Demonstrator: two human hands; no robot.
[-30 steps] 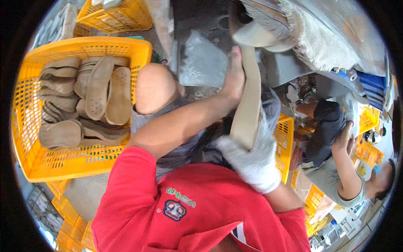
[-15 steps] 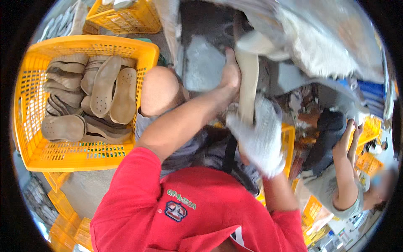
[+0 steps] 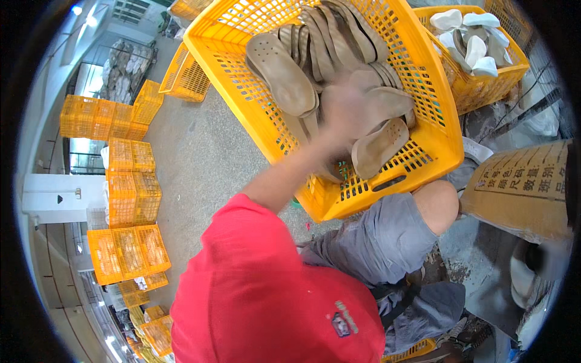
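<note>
Many brown shoe soles (image 3: pixel 283 78) lie in a yellow basket (image 3: pixel 446 121), some packed on edge toward its upper edge. The left hand (image 3: pixel 351 112), blurred, is over the soles near the middle; I cannot tell whether it is spread or pinching one. One sole (image 3: pixel 380 149) slants near the lower edge; a knee (image 3: pixel 439 207) is just beside the lower right corner.

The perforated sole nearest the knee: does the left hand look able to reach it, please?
Probably yes: the left hand is inside the yellow crate, close to that sole, which looks uncovered.
</note>
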